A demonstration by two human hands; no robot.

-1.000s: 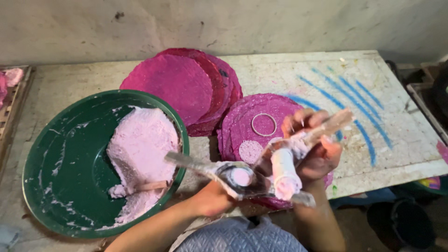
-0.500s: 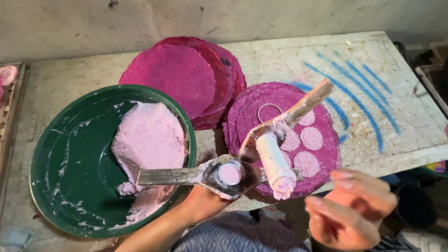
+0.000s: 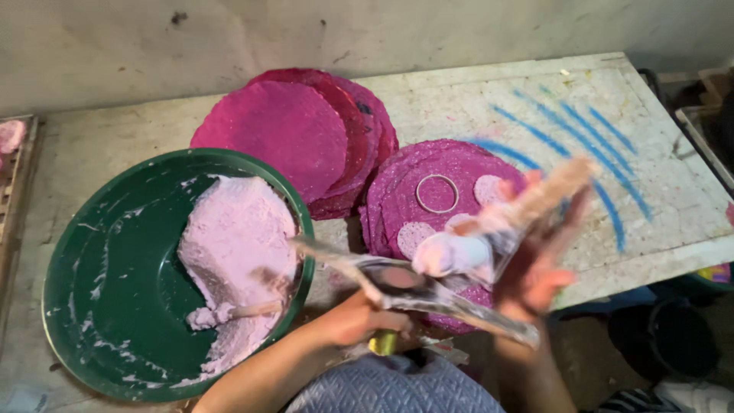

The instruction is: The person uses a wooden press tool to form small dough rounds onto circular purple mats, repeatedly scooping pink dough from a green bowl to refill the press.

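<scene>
My left hand (image 3: 358, 317) grips a flat metal scraper (image 3: 428, 297) smeared with pink paste, held over the table's front edge. My right hand (image 3: 535, 269) holds a small white roller (image 3: 453, 254) by its wooden handle (image 3: 552, 191), just above the scraper; both are blurred by motion. Under them lies a stack of magenta round mats (image 3: 405, 183) carrying a metal ring (image 3: 437, 193) and a few pale pink paste discs (image 3: 415, 237). At the left stands a green basin (image 3: 99, 298) holding a mound of pink paste (image 3: 233, 245).
A second stack of magenta round mats (image 3: 279, 130) lies at the back centre of the worn white table (image 3: 673, 191), which has blue streaks (image 3: 569, 126) at the right. A wooden rack (image 3: 11, 176) sits at the far left. Dark buckets (image 3: 673, 344) stand on the floor lower right.
My right hand, open and low at the right half a second ago, has come back up and taken the roller's handle. The roller has tipped over to lie across the scraper.
</scene>
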